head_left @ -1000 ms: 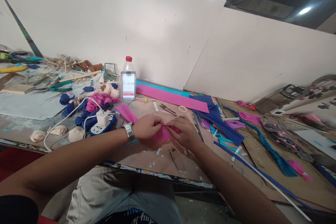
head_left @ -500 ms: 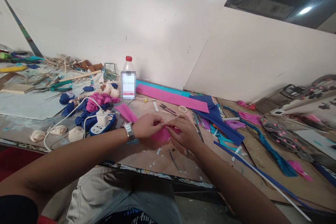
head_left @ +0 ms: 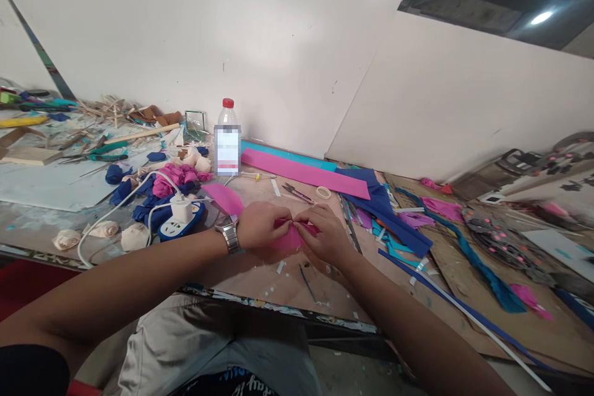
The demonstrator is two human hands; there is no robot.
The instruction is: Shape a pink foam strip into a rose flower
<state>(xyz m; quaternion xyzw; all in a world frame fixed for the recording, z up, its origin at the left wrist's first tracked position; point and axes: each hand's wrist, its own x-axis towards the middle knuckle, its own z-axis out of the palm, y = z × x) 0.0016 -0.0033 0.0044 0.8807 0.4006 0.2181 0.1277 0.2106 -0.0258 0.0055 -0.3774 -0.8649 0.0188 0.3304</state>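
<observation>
Between both hands is a strip of pink crepe paper (head_left: 286,240), pinched along its edge. My left hand (head_left: 263,224), with a metal watch at the wrist, closes thumb and fingers on it. My right hand (head_left: 325,232) pinches the same strip close by, the fingertips of the two hands almost meeting. The strip's loose end rises past the left wrist; the part under the fingers is hidden. Beyond the hands lie small scissors (head_left: 297,193) and a roll of tape (head_left: 323,192).
A red-capped bottle (head_left: 228,114) stands behind a power strip (head_left: 180,223) with a white cable. Rolled cloth-like flowers (head_left: 174,179) are heaped to the left. A folded pink length (head_left: 306,174) lies at the back, and blue strips (head_left: 403,232) lie to the right on cardboard.
My left hand has turned slightly and its fingers have curled in more. The strip's loose end by the left wrist has shifted and bowed outward. My right hand is nearly still.
</observation>
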